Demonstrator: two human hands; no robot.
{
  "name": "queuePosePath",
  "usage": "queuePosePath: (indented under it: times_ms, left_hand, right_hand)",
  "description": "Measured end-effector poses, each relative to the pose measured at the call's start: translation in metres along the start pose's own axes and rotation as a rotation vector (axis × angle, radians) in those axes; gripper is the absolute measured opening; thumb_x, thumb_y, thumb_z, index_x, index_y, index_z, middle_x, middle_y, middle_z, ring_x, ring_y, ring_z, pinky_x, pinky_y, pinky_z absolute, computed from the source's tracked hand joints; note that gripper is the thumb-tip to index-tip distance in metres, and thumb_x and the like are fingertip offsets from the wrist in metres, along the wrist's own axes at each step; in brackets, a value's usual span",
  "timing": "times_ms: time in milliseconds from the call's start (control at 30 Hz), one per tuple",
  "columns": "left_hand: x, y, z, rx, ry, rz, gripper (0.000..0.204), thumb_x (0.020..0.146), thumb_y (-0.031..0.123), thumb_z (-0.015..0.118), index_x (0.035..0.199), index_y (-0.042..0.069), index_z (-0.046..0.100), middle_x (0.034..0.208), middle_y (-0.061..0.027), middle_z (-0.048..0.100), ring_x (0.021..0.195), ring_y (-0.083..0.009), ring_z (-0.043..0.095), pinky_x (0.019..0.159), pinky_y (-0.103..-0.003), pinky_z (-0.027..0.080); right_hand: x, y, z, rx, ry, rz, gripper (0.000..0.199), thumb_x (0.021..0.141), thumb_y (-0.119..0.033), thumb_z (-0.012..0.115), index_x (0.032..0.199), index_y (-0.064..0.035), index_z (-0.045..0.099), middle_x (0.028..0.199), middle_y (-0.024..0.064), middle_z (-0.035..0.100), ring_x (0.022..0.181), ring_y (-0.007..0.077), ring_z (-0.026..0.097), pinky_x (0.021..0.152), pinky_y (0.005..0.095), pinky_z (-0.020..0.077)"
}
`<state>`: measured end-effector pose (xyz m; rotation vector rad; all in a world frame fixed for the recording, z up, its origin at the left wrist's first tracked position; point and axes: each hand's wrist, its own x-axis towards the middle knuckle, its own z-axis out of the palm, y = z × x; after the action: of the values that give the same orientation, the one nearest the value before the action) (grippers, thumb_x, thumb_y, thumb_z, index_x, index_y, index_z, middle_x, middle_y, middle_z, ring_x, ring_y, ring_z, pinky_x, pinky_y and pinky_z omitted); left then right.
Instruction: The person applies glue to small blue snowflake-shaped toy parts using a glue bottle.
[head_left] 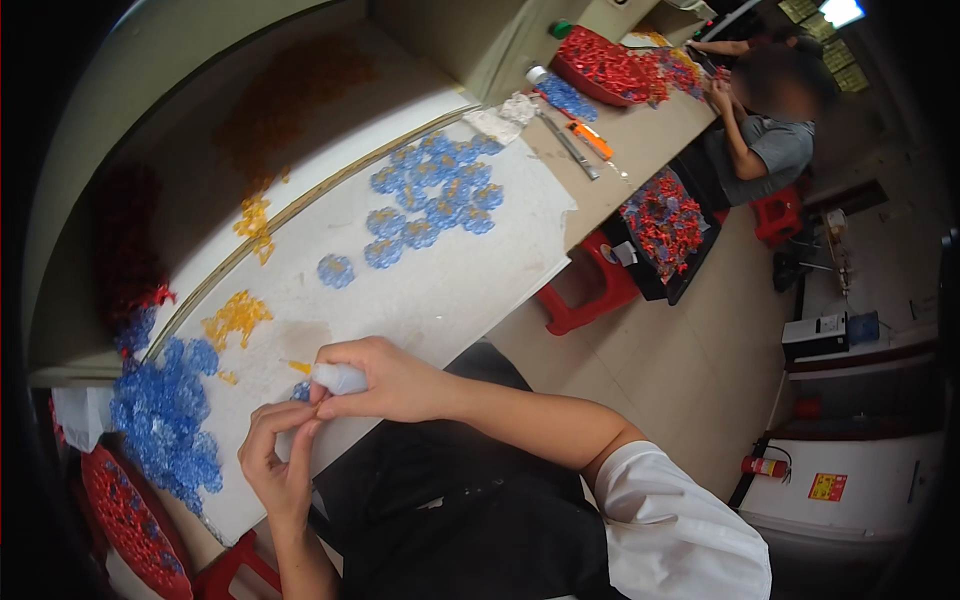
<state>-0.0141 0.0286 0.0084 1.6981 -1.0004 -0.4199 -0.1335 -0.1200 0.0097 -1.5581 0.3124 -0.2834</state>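
My right hand (390, 375) is closed round a small white squeeze bottle (340, 378), whose yellow nozzle with a thin tip points left over the white tabletop (400, 300). My left hand (275, 455) is just below it, thumb and forefinger pinched and meeting the right fingertips. What that pinch holds is too small to make out. A small blue piece (301, 391) shows just behind my left fingers; whether it is touched I cannot tell. Left of my hands is a heap of clear blue flower-shaped pieces (165, 415). Small yellow pieces (238, 318) lie beyond my hands.
Blue flowers with yellowish centres (430, 195) are spread farther up the table. Past them lie an orange-handled cutter (590, 140), a metal ruler (567, 145) and a red basin (600, 70) of red pieces. Another person (765, 140) sits at the far end. A red stool (590, 285) stands beside the table.
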Motion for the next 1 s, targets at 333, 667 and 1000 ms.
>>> queuePosePath:
  times_ms: [333, 667, 1000]
  left_hand:
    - [0.006, -0.002, -0.002, 0.150, -0.062, 0.248, 0.025, 0.065, 0.007, 0.075, 0.087, 0.005, 0.062, 0.087, -0.0071, 0.062, 0.081, -0.0248, 0.058, 0.075, -0.034, 0.041]
    - [0.000, -0.014, 0.010, 0.440, 0.063, 0.089, 0.033, 0.062, 0.013, 0.076, 0.093, 0.011, 0.063, 0.092, -0.0016, 0.051, 0.088, -0.0210, 0.048, 0.078, -0.035, 0.032]
    - [-0.002, -0.015, 0.014, 0.426, 0.090, 0.081, 0.032, 0.063, 0.014, 0.076, 0.093, 0.012, 0.064, 0.092, -0.0007, 0.051, 0.089, -0.0200, 0.048, 0.078, -0.034, 0.031]
  right_hand:
    - [-0.003, -0.023, -0.010, -0.109, -0.054, 0.238, 0.010, 0.077, -0.008, 0.069, 0.082, -0.0010, 0.064, 0.072, 0.0029, 0.064, 0.061, 0.0045, 0.054, 0.053, 0.0190, 0.0424]
    - [0.022, -0.015, -0.005, -0.177, 0.085, 0.337, 0.010, 0.079, -0.009, 0.068, 0.082, -0.0009, 0.064, 0.065, 0.0009, 0.059, 0.054, 0.0031, 0.048, 0.048, 0.0171, 0.0379]
    - [0.034, -0.018, 0.002, -0.582, -0.018, 0.229, 0.009, 0.077, -0.006, 0.068, 0.080, 0.0013, 0.064, 0.068, 0.0022, 0.060, 0.064, 0.0059, 0.052, 0.060, 0.0209, 0.0426]
